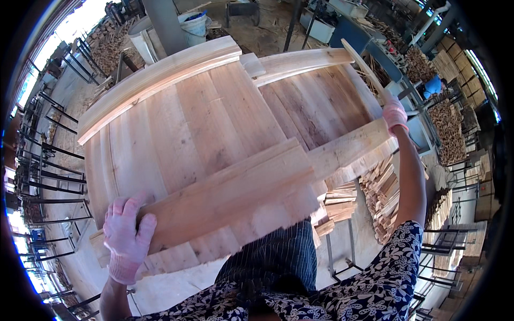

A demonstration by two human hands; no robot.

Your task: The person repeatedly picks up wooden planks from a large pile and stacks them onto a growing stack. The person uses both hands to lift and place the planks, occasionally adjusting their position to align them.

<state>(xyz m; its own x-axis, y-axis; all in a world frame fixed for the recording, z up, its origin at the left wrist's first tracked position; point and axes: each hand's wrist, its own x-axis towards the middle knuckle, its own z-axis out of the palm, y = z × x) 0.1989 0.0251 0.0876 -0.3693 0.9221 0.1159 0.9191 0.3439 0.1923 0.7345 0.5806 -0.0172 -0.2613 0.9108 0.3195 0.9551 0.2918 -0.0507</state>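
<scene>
Head-worn fisheye — down and forward, near the wooden panel (184,125).

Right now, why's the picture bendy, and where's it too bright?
Head view: fisheye distortion bends things near the rim, and corners go black; head view: the upper-left opening glares white, but the wooden panel shows grain; head view: the distant person looks soft.

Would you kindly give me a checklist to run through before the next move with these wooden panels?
1. Left hand gloved and at the near plank's left end: ok.
2. Right hand gloved, with its grip on the strip: ok, looks closed.
3. Far plank lying across the left panel: ok.
4. Near plank fastened down: cannot tell.
5. Underside of the right panel supported: cannot tell, hidden.
</scene>
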